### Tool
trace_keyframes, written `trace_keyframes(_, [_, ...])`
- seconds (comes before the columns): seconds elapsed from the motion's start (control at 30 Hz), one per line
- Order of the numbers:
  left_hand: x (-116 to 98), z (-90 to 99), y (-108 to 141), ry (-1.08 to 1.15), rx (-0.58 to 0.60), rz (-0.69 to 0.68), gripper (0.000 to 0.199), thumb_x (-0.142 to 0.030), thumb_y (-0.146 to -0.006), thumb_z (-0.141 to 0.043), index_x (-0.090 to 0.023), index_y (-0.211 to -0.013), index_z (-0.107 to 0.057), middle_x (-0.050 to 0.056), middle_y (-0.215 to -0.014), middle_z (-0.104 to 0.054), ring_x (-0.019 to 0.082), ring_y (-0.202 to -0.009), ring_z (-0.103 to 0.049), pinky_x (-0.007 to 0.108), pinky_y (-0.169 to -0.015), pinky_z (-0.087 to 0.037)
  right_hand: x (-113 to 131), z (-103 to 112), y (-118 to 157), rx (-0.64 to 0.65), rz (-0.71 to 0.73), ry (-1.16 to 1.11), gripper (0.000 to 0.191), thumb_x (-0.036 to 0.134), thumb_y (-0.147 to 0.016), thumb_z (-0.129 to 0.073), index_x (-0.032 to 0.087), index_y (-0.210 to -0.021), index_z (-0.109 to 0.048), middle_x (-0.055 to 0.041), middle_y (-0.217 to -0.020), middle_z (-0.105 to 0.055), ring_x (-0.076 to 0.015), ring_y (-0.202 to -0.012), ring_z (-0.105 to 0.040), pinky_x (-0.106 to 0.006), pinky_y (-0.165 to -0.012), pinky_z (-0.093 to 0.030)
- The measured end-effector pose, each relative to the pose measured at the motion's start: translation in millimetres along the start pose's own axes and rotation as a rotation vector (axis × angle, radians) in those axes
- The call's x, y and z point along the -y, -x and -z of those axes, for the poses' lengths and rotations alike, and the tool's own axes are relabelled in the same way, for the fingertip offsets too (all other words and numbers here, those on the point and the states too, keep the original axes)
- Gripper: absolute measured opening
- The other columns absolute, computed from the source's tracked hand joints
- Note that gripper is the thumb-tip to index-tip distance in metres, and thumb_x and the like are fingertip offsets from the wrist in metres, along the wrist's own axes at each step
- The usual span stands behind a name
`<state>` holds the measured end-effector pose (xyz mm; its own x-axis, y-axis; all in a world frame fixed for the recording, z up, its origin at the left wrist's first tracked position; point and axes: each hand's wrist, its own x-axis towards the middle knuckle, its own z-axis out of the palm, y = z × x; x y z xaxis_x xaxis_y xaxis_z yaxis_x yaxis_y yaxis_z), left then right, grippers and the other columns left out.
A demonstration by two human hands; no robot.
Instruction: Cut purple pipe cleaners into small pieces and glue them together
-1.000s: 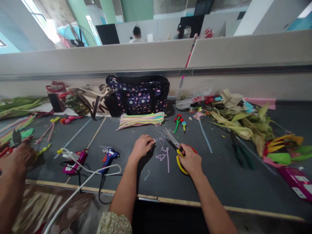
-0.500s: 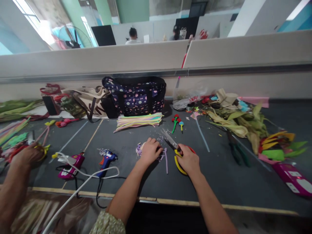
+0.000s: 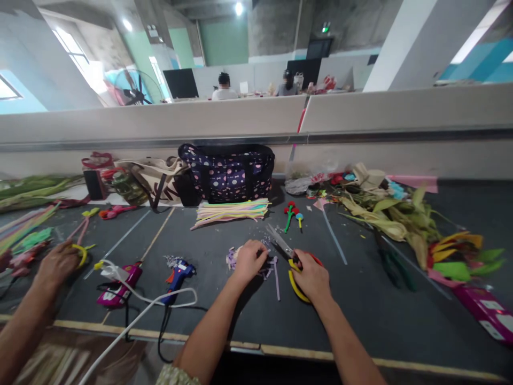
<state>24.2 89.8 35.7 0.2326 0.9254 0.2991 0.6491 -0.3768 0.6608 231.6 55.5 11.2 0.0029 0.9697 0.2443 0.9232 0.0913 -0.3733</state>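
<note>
Right hand (image 3: 312,276), head view: fingers closed around the handles of the scissors (image 3: 281,241), blades directed away from the body. Left hand (image 3: 250,260): palm down, fingers curled; whether it grips anything cannot be determined. A purple-and-white cluster (image 3: 231,259) sits beside its outer edge. One purple strip (image 3: 277,283) lies between both hands on the dark table (image 3: 352,321).

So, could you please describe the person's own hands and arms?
The left hand and right hand wear no gloves. The left forearm is bare up to an olive-green, pale-speckled sleeve; the right forearm is bare as far as it shows.
</note>
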Motion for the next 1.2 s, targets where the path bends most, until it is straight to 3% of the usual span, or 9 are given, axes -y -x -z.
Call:
trace_keyframes(0.17, [5.0,-6.3,-1.5,0.418,-0.095,0.166,0.016,-0.032,-0.076,-0.060,-0.017,-0.070,-0.062,0.000,-0.066,-0.058,0.012,-0.061,-0.050,0.024,-0.059,-0.037,-2.0,-4.1,1.2,-0.021,0.014,-0.011,0.040,0.020,-0.072,-0.058,0.028,-0.110,-0.054,0.0019,-0.094,-0.064,-0.0129,-0.074,-0.060,-0.023,-0.062,-0.038])
trace_keyframes(0.3, [4.7,-5.8,-4.0,0.745,-0.138,0.252,0.030,-0.034,-0.070,-0.066,-0.016,-0.094,-0.064,0.001,-0.072,-0.060,0.010,-0.060,-0.050,0.023,-0.060,-0.039,-1.0,-2.5,1.8,-0.032,0.033,-0.033,0.038,0.019,-0.072,-0.057,0.028,-0.109,-0.054,0.0025,-0.088,-0.063,-0.0130,-0.076,-0.060,-0.022,-0.063,-0.039])
trace_keyframes(0.37, [3.6,-4.3,-4.6,0.789,-0.138,0.264,0.033,-0.034,-0.072,-0.065,-0.016,-0.099,-0.065,0.002,-0.077,-0.062,0.011,-0.063,-0.052,0.023,-0.061,-0.041,0.2,-1.1,2.1,-0.040,0.054,-0.048,0.038,0.019,-0.072,-0.056,0.027,-0.109,-0.054,0.0028,-0.086,-0.062,-0.0130,-0.076,-0.060,-0.022,-0.064,-0.039])
trace_keyframes(0.6, [1.8,-3.2,-4.8,0.851,-0.133,0.291,0.021,-0.036,-0.072,-0.065,-0.016,-0.078,-0.066,0.001,-0.071,-0.058,0.011,-0.063,-0.050,0.022,-0.060,-0.043,4.4,-0.9,2.6,-0.070,0.131,-0.076,0.039,0.017,-0.072,-0.053,0.027,-0.109,-0.054,0.0020,-0.088,-0.063,-0.0132,-0.075,-0.060,-0.023,-0.065,-0.041])
trace_keyframes(0.83, [0.3,-11.3,-7.6,1.173,-0.116,0.387,0.030,-0.042,-0.068,-0.070,-0.016,-0.078,-0.059,-0.001,-0.071,-0.055,0.009,-0.061,-0.051,0.021,-0.060,-0.046,5.1,-0.6,3.5,-0.061,0.179,-0.075,0.041,0.016,-0.073,-0.052,0.024,-0.113,-0.052,-0.0006,-0.094,-0.062,-0.0141,-0.082,-0.060,-0.023,-0.071,-0.042])
trace_keyframes(1.03, [4.5,-12.0,-9.3,1.410,-0.150,0.487,0.036,-0.033,-0.063,-0.078,-0.014,-0.091,-0.063,-0.002,-0.069,-0.055,0.006,-0.056,-0.051,0.021,-0.060,-0.048,7.6,-1.2,3.4,-0.044,0.209,-0.062,0.040,0.015,-0.073,-0.051,0.022,-0.112,-0.053,-0.0009,-0.091,-0.062,-0.0140,-0.082,-0.059,-0.022,-0.071,-0.041])
trace_keyframes(1.2, [6.5,-11.4,-9.1,1.493,-0.163,0.515,0.034,-0.030,-0.062,-0.079,-0.013,-0.087,-0.064,-0.002,-0.066,-0.055,0.006,-0.056,-0.052,0.020,-0.060,-0.049,11.9,0.1,2.8,-0.039,0.245,-0.019,0.039,0.014,-0.074,-0.048,0.022,-0.112,-0.054,-0.0010,-0.089,-0.062,-0.0133,-0.080,-0.058,-0.021,-0.067,-0.040])
